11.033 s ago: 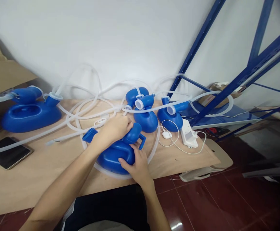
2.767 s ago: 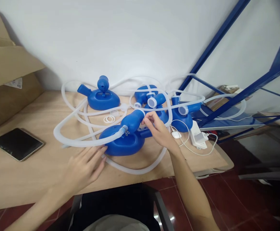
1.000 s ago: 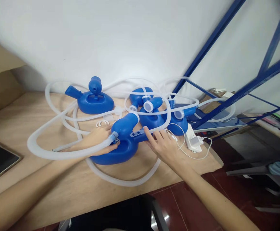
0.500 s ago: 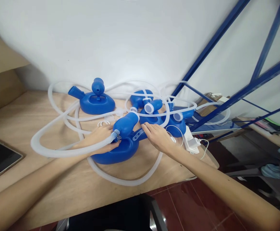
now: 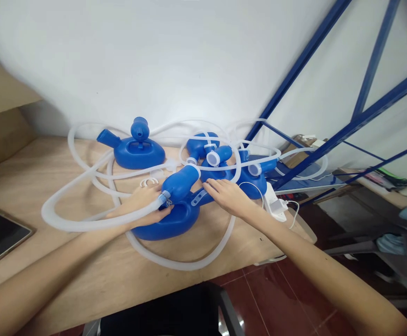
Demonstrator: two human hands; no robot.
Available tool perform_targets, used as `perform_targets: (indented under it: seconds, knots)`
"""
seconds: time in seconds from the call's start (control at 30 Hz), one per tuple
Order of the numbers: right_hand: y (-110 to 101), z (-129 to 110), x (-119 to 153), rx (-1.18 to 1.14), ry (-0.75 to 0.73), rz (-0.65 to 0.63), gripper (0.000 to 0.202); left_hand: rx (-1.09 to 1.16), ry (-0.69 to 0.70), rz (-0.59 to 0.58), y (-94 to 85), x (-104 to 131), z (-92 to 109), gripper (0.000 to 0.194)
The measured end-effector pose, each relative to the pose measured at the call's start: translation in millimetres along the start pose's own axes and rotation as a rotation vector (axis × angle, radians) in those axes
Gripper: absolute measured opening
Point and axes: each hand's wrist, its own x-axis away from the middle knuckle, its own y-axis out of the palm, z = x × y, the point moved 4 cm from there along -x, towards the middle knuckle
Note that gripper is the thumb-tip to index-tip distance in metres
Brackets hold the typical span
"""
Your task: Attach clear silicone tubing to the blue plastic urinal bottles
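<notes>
A blue plastic urinal bottle [image 5: 168, 229] lies on the wooden table in front of me. On top of it sits a blue funnel-shaped head [image 5: 178, 183], joined at a metal clip to a thick translucent hose [image 5: 84, 226]. My left hand [image 5: 147, 205] grips the bottle's left side by the head, thumb in front and fingers partly hidden behind. My right hand [image 5: 227, 196] is wrapped over the end of the bottle's neck, at the right. Between that hand and the head shows a translucent strap with holes [image 5: 198, 198]. Several small white rings [image 5: 148, 182] lie behind my left hand.
Another blue bottle [image 5: 138, 156] stands at the back left, and more are bunched behind my right hand among looped hoses. A white power strip [image 5: 276, 205] lies at the right. A tablet [image 5: 0, 238] and a cardboard box [image 5: 3, 135] are left; a blue metal frame [image 5: 315, 149] rises right.
The view has shifted slightly. Both hands keep their places on the bottle, with hardly any movement in the fingers.
</notes>
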Motion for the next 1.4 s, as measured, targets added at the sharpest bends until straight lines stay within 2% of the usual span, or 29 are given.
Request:
perform_targets:
  seconds: [0.17,0.3,0.47,0.57,0.67,0.73,0.8,0.9,0.97,1.0,1.07,1.13,1.17,1.27,1.33,1.4]
  knots:
    - [-12.5,10.5,1.6,-0.142,-0.013,-0.024,0.044,0.045,0.012,-0.072,-4.3,2.3,2.2,0.03]
    - [-27.0,22.5,1.8,-0.271,-0.019,-0.053,0.046,0.134,0.044,-0.065,-3.1,8.6,-1.3,0.027]
    - [-40.7,55.8,3.9,-0.323,0.061,0.033,0.039,0.203,0.032,-0.082,-5.2,19.9,-5.6,0.029]
    - [-45.6,80.0,5.2,-0.298,0.178,0.21,0.035,0.259,0.027,-0.126,-13.7,22.4,-0.4,0.03]
    - [-52.9,95.9,1.2,-0.317,0.352,0.521,0.039,0.281,0.035,-0.154,-20.5,22.0,5.0,0.033]
    - [-53.2,97.5,-8.1,-0.368,0.459,0.67,0.04,0.282,0.043,-0.152,-22.0,21.4,6.1,0.034]
    - [-46.1,91.2,-24.6,-0.416,0.496,0.659,0.043,0.267,0.045,-0.145,-21.3,21.1,5.3,0.034]
    - [-25.0,70.5,-48.4,-0.476,0.385,0.421,0.063,0.215,0.053,-0.152,-17.6,20.7,3.6,0.032]
    - [-12.3,55.0,-49.0,-0.527,0.319,0.297,0.076,0.181,0.057,-0.183,-13.7,20.4,2.9,0.028]
    - [-8.5,48.4,-43.0,-0.567,0.331,0.284,0.079,0.167,0.054,-0.2,-11.7,20.2,2.4,0.026]
    - [-5.7,36.9,-20.7,-0.695,0.466,0.343,0.071,0.149,0.035,-0.219,-8.5,19.7,1.2,0.024]
    - [-4.0,23.9,8.9,-0.886,0.699,0.442,0.045,0.158,0.02,-0.218,-7.1,19.0,0.6,0.024]
    - [-1.1,14.7,21.7,-1.008,0.797,0.438,0.03,0.172,0.018,-0.214,-7.1,18.7,0.8,0.023]
    - [5.0,-12.0,45.3,-1.168,1.01,0.424,0.036,0.189,0.01,-0.22,-7.8,17.8,2.1,0.024]
    - [6.6,-22.7,46.0,-1.197,1.024,0.409,0.034,0.156,-0.015,-0.251,-7.6,17.5,2.6,0.026]
    - [3.9,-26.7,37.5,-1.19,0.893,0.377,0.03,0.115,-0.041,-0.281,-7.3,17.6,2.9,0.028]
